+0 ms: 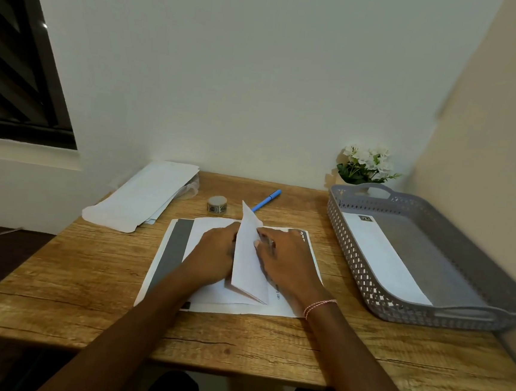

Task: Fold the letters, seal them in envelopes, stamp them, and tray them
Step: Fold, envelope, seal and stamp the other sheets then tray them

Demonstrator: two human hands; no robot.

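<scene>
Letter [249,257]: thin, light, likely limp; panel stands half folded. Right hand [285,260] pinches its edge; left hand [214,254] fingers hidden behind, grip unclear. Best held near crease.

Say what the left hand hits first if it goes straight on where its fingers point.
The left hand points forward and to the right, straight into the raised folded white paper letter that it holds. Behind that sheet it would probably meet the right hand, though depth is unclear.
</scene>
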